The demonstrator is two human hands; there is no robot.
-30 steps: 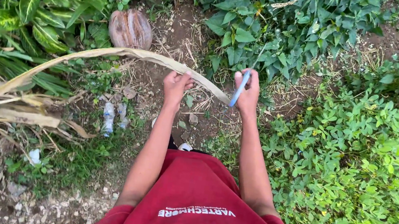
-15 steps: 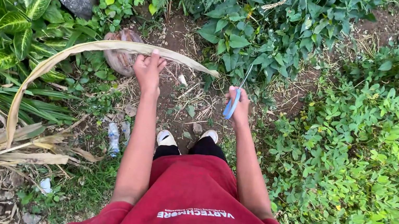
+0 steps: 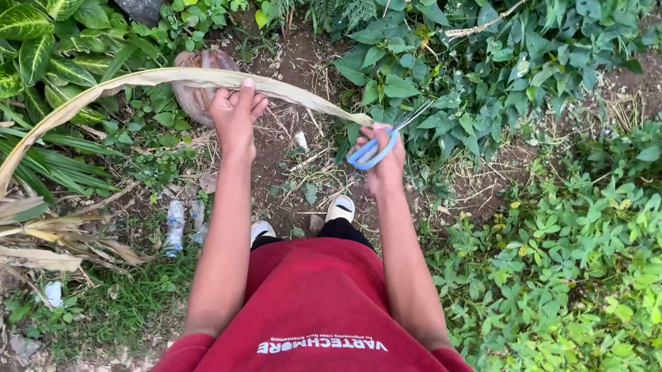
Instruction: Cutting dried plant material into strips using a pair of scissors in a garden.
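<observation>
Bare garden soil (image 3: 306, 60) between leafy plants. Long dry tan palm-frond strip (image 3: 146, 78) arches from ground litter to its tip near blue-handled scissors (image 3: 376, 147); appears light, stiff, brittle. Left hand (image 3: 235, 110) grips it near the tip; right hand (image 3: 383, 161) closed on the scissors.

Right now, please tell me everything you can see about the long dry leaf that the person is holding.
The long dry leaf is a pale tan, withered strip, narrow and papery. It arches from a heap of dead stalks at lower left, up and across to a pointed tip. The left hand grips it near the top of the arch. The right hand, with blue-handled scissors, is at the tip; whether the blades touch it is unclear.
</observation>
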